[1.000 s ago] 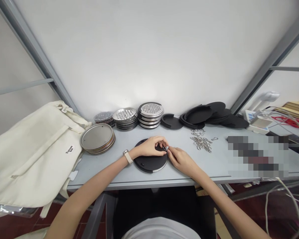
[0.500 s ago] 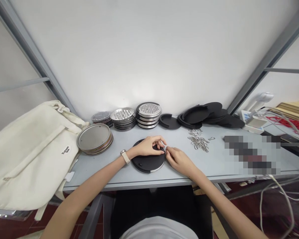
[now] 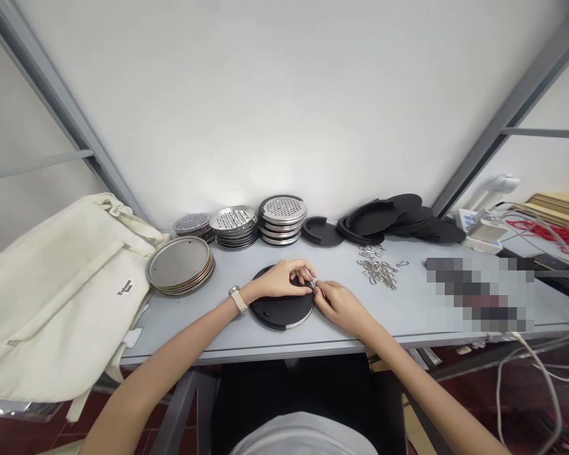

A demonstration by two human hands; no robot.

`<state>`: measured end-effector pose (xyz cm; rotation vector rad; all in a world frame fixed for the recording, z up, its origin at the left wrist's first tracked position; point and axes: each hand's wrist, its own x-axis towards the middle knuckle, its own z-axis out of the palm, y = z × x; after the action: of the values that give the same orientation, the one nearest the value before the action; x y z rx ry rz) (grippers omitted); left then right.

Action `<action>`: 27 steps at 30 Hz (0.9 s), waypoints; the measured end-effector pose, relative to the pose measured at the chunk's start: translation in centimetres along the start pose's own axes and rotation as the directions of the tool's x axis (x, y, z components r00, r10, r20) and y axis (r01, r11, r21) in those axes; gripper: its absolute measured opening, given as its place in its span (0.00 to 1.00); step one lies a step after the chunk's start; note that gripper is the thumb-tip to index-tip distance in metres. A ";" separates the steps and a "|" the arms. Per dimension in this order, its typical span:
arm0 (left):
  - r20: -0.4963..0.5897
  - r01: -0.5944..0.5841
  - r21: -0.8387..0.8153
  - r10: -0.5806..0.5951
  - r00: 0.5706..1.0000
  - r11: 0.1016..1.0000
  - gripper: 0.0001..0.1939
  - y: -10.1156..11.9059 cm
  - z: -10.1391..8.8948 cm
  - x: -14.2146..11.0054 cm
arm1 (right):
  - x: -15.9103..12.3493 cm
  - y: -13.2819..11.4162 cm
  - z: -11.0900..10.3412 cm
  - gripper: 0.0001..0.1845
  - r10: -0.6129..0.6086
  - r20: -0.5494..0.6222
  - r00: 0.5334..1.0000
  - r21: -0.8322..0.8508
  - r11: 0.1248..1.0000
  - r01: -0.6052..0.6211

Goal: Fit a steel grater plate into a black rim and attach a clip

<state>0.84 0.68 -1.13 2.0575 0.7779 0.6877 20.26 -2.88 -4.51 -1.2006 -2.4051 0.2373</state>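
A round black disc (image 3: 282, 311) lies on the table in front of me, with a silvery strip along its near right rim. My left hand (image 3: 287, 278) reaches across it, closed at the far right rim with thumb and fingers curled in. Right beside those fingertips, my right hand (image 3: 339, 304) pinches a small shiny metal clip (image 3: 312, 284) against the disc's edge. The fingers partly cover the clip, so how it sits on the disc is hidden. Loose metal clips (image 3: 379, 272) form a pile to the right of my hands.
Behind my hands stand stacks of perforated metal grater discs (image 3: 283, 210) and overlapping black discs (image 3: 372, 220). Plain metal discs (image 3: 177, 262) are piled at left beside a cream bag (image 3: 61, 303). White cables (image 3: 552, 385) hang at the right; a blurred-out object (image 3: 478, 296) lies nearby.
The right fingers have shifted very slightly left at the clip. Both hands otherwise stay at the disc's rim, and the disc has not visibly moved.
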 end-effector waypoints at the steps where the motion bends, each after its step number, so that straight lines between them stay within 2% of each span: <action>1: 0.001 0.005 -0.003 -0.005 1.000 1.000 0.15 0.0 0.0 0.0 | 0.0 0.0 0.0 0.13 -0.001 -0.001 1.000 -0.002 1.000 0.001; 13: -0.015 -0.013 0.006 0.013 1.000 1.000 0.14 0.3 0.0 0.0 | 0.0 0.0 0.0 0.13 -0.004 -0.012 1.000 -0.021 1.000 0.003; 19: 0.019 -0.046 0.065 0.045 0.999 0.997 0.14 0.5 -0.2 -0.2 | 0.0 0.0 0.1 0.13 -0.017 -0.005 1.000 -0.038 0.999 0.017; 27: 0.019 -0.020 0.057 0.019 1.000 0.998 0.13 0.4 -0.4 -0.3 | -0.1 0.0 0.1 0.13 -0.012 -0.008 1.000 -0.019 1.000 0.012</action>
<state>0.51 0.49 -0.68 2.1230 0.7760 0.6636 20.29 -2.91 -4.59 -1.1924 -2.4120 0.2059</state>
